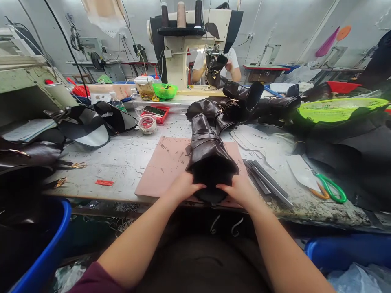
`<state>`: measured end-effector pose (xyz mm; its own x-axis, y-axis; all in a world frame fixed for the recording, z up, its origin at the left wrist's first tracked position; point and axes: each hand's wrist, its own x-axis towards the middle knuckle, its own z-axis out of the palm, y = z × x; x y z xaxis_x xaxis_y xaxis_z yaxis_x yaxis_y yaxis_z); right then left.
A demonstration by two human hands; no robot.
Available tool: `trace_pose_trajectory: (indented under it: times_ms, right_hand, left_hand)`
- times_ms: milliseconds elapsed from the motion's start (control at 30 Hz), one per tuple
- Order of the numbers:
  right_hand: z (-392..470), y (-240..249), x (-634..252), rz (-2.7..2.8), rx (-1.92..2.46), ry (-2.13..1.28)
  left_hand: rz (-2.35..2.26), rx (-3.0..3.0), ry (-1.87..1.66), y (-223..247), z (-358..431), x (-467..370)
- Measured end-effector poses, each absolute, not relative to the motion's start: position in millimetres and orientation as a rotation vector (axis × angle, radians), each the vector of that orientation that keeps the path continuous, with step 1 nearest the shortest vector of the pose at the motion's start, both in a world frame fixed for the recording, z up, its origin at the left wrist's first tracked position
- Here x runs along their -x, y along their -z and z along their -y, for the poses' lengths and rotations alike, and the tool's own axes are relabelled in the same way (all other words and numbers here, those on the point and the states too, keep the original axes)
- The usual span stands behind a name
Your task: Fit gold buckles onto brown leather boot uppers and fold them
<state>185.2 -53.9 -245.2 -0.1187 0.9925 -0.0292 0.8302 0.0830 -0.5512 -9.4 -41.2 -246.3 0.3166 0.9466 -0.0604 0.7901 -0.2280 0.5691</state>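
Observation:
A dark brown leather boot upper (207, 140) with straps lies lengthwise before me on a pink board (155, 171), its wide dark opening facing me. My left hand (185, 186) grips the left edge of that opening, thumb inside and fingers hidden behind the leather. On the opposite edge my right hand (240, 188) holds the same boot upper in the same way. Just beyond it, more dark boot uppers (210, 106) are heaped together. Dark strips (265, 181) lie on the table to the right of my right hand.
Green-handled scissors (331, 188) lie at the right beside a yellow-green basket (342, 109). At the left are black-and-white cut pieces (88, 126) and a blue bin (62, 219). A red tray (161, 114) holds a phone. Behind stands a sewing machine (195, 44), with a person (233, 67) beyond.

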Motion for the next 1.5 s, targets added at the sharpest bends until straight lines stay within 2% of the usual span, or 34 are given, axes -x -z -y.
trace_pose_trajectory:
  times_ms: [333,567,633,700,800,1000,1233,1367,1500]
  right_hand:
    - [61,241,-178,2.039,1.950,-0.521]
    - [66,247,-178,2.081,1.926,-0.466]
    - [65,247,-178,2.098,1.932,-0.501]
    - [63,244,-179,2.152,1.914,-0.526]
    - [57,235,-187,2.165,1.895,-0.605]
    - [43,227,-202,2.063,1.988,-0.677]
    - [33,242,-201,2.073,2.010,-0.642]
    - [42,233,-205,2.113,2.079,-0.537]
    - [51,208,-199,2.118,2.163,-0.256]
  left_hand:
    - [-1.616,-2.264,-0.298,248,45,5]
    - [-1.863,-2.446,-0.241,247,72,11]
    - [-1.748,-2.701,-0.329,252,82,7]
    - [-1.432,-2.955,-0.441,261,91,-1]
    - [-1.158,-3.091,-0.458,277,98,-14]
    - [-1.036,-3.064,-0.202,281,97,-9]
    - [-0.843,-3.019,-0.187,259,81,-11]
    - [-0.888,-2.930,-0.158,256,72,-24]
    - [-0.950,-2.912,-0.250,269,70,-32]
